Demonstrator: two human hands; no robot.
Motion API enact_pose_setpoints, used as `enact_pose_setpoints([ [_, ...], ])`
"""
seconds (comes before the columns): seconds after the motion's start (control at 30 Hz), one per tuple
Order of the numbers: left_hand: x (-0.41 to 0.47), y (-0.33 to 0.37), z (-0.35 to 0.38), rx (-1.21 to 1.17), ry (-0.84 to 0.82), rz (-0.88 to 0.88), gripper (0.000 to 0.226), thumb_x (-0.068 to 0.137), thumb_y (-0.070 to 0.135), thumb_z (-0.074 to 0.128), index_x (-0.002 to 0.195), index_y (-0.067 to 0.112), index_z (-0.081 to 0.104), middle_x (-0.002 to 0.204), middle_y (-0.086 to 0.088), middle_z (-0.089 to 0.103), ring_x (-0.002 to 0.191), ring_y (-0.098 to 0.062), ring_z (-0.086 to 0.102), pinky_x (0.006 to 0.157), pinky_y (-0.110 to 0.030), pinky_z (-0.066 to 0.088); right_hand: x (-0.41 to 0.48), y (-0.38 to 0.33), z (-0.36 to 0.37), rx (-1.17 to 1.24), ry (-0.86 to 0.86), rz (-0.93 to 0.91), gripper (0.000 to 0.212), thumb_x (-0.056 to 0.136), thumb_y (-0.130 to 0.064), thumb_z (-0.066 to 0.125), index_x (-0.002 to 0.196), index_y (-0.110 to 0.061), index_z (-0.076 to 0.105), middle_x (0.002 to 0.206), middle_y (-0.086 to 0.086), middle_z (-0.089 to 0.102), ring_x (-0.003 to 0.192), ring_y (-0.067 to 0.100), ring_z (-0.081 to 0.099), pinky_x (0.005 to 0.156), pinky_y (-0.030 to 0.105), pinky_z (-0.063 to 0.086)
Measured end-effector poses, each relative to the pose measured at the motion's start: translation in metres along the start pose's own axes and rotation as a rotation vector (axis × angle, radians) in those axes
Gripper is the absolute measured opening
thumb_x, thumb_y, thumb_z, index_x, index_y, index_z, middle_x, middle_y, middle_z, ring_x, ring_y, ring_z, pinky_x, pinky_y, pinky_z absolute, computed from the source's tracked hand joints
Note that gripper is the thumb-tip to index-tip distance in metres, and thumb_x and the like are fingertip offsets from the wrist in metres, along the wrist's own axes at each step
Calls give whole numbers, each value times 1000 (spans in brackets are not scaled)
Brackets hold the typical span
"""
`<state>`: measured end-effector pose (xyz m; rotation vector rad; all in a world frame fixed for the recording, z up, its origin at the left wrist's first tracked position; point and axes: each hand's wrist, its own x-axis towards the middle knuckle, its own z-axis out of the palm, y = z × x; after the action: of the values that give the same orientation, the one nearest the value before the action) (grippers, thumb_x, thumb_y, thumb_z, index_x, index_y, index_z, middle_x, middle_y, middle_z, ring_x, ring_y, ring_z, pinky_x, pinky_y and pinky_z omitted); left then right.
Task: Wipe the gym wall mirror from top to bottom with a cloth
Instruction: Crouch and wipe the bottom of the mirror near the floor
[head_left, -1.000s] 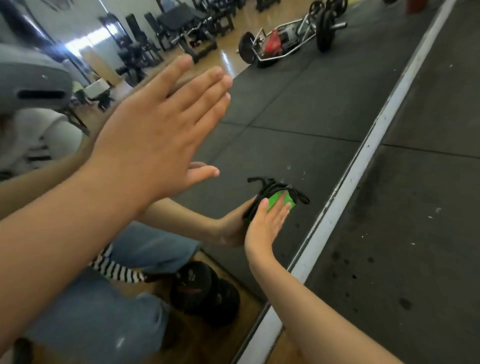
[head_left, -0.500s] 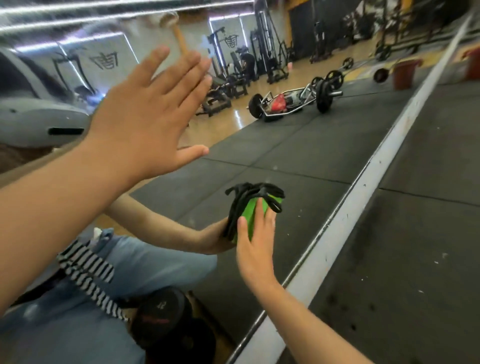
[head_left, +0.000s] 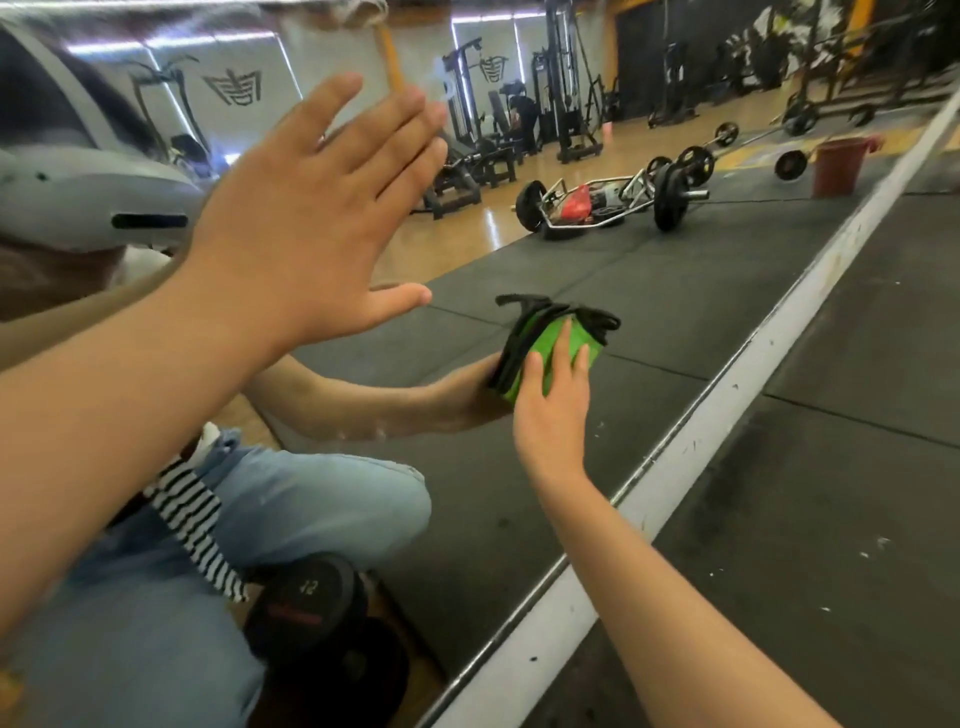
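Pressure is put on the glass through the right hand (head_left: 553, 410), whose fingers (head_left: 565, 343) are laid straight and slightly spread over a folded green cloth with black edging (head_left: 545, 345). Nothing is gripped; the cloth is only pinned flat. It is found directly under those fingers, low on the large gym wall mirror (head_left: 675, 312), with the white strip along the mirror's foot (head_left: 675, 467) below and to the right of the fingertips. The left hand (head_left: 306, 228) is held up and to the left of the wiping fingers, its own fingers (head_left: 395, 124) extended and parted, with nothing held. It appears to be set against the glass as a brace, though actual contact cannot be confirmed.

The stroke is judged to be near its lower end, since only a short band of glass is seen between the fingers and the strip. For the step to be done well, the cloth should be held folded and flat, and the load shared evenly from palm to fingertips so that no streak is missed at the edges. The pass should be carried down until the strip is met, and the neighbouring lane overlapped. Because the cloth is not clasped, it may slide out from beneath the straight fingers; a thumb hooked over its edge would guard against that. Prints are likely where the bracing hand is placed, so that patch should be wiped afterwards.
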<state>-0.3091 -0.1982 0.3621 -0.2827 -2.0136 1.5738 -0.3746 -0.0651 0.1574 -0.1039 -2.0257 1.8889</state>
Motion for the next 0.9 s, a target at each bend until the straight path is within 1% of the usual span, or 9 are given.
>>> enact_pose_setpoints([
  [0.13,0,-2,1,20,42,6,98,80,66,-26,154,1,-21,166,-15,-14,155,-28,-9,125,-44,6,-65,26,7,0,-111,-77,59,104,-39,39,157,-27,15,166,-4,1,151,7,-1,114,20,3],
  [0.3,1,-2,-2,8,83,-1,98,83,71,-19,153,3,-21,166,-14,-14,155,-27,-10,125,-44,2,-23,10,23,-16,-56,52,60,107,-34,29,157,-21,-1,164,7,-16,151,18,-16,120,40,-7],
  [0.43,-14,3,-9,-43,0,-23,92,89,68,-3,151,3,-26,163,-15,-23,152,-28,-18,124,-47,-8,-25,6,26,-26,11,81,58,107,-32,29,157,-20,2,165,9,-13,151,20,-14,119,43,-5],
  [0.53,-69,26,-3,-256,121,-37,79,100,50,22,158,2,0,166,-15,-3,155,-28,-1,125,-46,0,-41,3,29,-33,-28,62,61,107,-35,32,156,-20,0,164,10,-14,151,21,-16,119,41,-8],
  [0.6,-118,42,4,-313,211,-71,76,97,41,38,157,1,19,166,-16,13,154,-28,13,125,-46,9,-74,7,38,-49,-91,-104,64,103,-48,31,154,-22,2,164,12,-12,151,22,-17,118,36,-13],
  [0.7,-179,51,20,-306,187,-154,72,99,39,38,158,2,20,166,-14,16,153,-27,16,125,-45,11,-119,19,49,-76,-208,-406,78,93,-61,29,155,-14,20,164,12,-9,150,16,-20,119,36,-13],
  [0.77,-196,53,27,-297,159,-183,69,101,39,35,158,3,22,165,-15,18,153,-27,18,126,-44,8,-105,20,43,-72,-171,-509,71,94,-58,37,154,-24,18,164,10,-7,150,14,-18,121,42,-8],
  [0.83,-204,53,33,-233,116,-175,68,102,40,32,157,3,22,165,-15,19,153,-28,18,126,-45,6,-80,11,38,-59,-137,-624,65,93,-55,45,148,-40,14,164,10,0,151,16,-10,122,40,-8],
  [0.9,-204,54,38,-187,122,-170,68,103,42,31,158,3,21,166,-15,18,153,-28,16,125,-46,7,-55,-1,37,-57,-79,-747,62,93,-54,48,145,-43,17,164,8,5,151,13,-7,122,38,-8],
])
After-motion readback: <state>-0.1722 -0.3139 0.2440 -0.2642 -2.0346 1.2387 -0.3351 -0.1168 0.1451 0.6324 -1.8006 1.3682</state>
